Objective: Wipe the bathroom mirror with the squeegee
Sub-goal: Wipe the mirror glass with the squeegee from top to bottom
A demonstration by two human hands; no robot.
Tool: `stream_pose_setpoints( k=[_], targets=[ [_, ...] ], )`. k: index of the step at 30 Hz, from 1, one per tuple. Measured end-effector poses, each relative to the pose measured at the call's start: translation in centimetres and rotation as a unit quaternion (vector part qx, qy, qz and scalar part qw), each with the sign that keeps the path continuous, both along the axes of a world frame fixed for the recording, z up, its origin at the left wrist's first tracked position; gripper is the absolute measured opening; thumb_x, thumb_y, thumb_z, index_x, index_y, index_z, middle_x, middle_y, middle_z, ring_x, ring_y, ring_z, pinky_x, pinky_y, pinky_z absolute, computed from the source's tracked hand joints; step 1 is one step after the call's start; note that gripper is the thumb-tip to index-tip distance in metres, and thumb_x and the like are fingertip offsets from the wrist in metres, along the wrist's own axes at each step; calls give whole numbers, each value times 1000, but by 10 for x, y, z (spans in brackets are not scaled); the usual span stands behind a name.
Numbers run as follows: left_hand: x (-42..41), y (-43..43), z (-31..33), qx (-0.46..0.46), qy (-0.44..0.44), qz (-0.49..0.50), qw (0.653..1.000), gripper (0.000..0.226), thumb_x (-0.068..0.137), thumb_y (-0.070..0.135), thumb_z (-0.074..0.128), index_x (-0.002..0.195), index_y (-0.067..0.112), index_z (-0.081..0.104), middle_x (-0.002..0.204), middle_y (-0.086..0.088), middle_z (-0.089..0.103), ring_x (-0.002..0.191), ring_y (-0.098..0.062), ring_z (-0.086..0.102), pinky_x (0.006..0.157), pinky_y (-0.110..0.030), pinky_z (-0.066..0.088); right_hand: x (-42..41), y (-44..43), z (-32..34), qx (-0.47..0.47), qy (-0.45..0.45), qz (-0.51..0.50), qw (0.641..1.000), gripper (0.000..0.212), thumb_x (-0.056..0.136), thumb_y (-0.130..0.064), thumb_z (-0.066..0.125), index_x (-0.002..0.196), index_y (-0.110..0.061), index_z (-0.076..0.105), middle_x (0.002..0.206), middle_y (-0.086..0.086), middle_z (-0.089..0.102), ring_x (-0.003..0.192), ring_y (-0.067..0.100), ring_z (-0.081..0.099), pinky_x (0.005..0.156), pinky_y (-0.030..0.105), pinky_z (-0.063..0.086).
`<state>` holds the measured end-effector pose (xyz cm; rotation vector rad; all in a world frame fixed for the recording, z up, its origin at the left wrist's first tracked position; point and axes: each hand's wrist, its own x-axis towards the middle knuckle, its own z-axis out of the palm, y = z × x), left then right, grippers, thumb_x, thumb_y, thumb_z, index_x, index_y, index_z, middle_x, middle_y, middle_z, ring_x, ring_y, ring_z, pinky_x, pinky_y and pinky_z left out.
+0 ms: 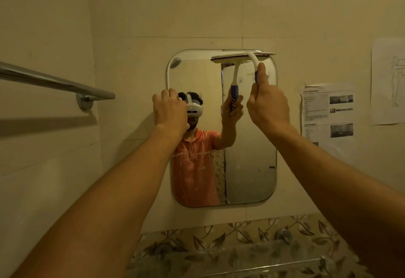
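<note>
Right hand (268, 104) grip around one squeegee (254, 58) (mirror (252, 168) top), left hand (169, 108) seemingly flat, unclenched.

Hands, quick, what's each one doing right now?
Left hand: open, resting on the mirror's left edge, holding nothing.
Right hand: closed on the squeegee handle.

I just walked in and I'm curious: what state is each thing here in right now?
Squeegee: held, blade at the mirror's top right edge.
Mirror: mounted, water streaks across the lower left.
Right hand: closed on the squeegee handle.
Left hand: open, resting on the mirror's left edge.
Towel bar: bare.
Papers: stuck on the wall.
</note>
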<state>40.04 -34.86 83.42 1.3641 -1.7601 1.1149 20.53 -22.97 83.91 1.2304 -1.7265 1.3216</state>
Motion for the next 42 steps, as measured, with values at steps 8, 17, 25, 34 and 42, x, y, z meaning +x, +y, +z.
stream_pose_setpoints(
  k=[8, 17, 25, 34, 42],
  targets=[
    [-2, 1, 0, -2, 1, 11, 1000, 56, 81, 54, 67, 123, 16, 65, 126, -9, 54, 112, -27, 51, 91, -40, 40, 5, 0, -38, -5, 4, 13, 1000, 62, 106, -29, 37, 160, -26, 7, 70, 5, 51, 55, 18, 49, 46, 28, 37],
    [-4, 3, -1, 13, 3, 18, 1000, 60, 84, 56, 69, 128, 15, 64, 134, -11, 50, 118, -30, 48, 95, -42, 39, 19, 4, -126, 22, -12, 26, 999, 66, 100, -39, 23, 161, -28, 2, 77, 6, 49, 57, 13, 44, 47, 23, 31],
    [-2, 4, -4, 9, 11, 16, 1000, 54, 91, 53, 62, 129, 15, 64, 143, -11, 45, 121, -31, 47, 96, -44, 39, 30, 9, -186, 62, -41, 23, 997, 66, 101, -39, 25, 159, -36, -5, 78, 5, 48, 56, 14, 46, 47, 24, 30],
    [-2, 8, -3, 26, 9, 16, 999, 55, 89, 53, 66, 130, 17, 64, 151, -11, 40, 126, -31, 45, 99, -44, 38, 37, 23, -234, 92, -36, 39, 994, 82, 81, -68, -12, 157, -39, -12, 86, 3, 49, 61, 12, 47, 50, 24, 37],
    [-2, 4, -2, 25, 1, 23, 999, 62, 84, 59, 68, 130, 17, 64, 147, -10, 42, 122, -29, 46, 97, -43, 39, 10, 25, -174, -11, -48, 73, 996, 65, 100, -40, 30, 158, -41, 1, 78, 0, 50, 61, 16, 51, 52, 38, 52]
  ],
)
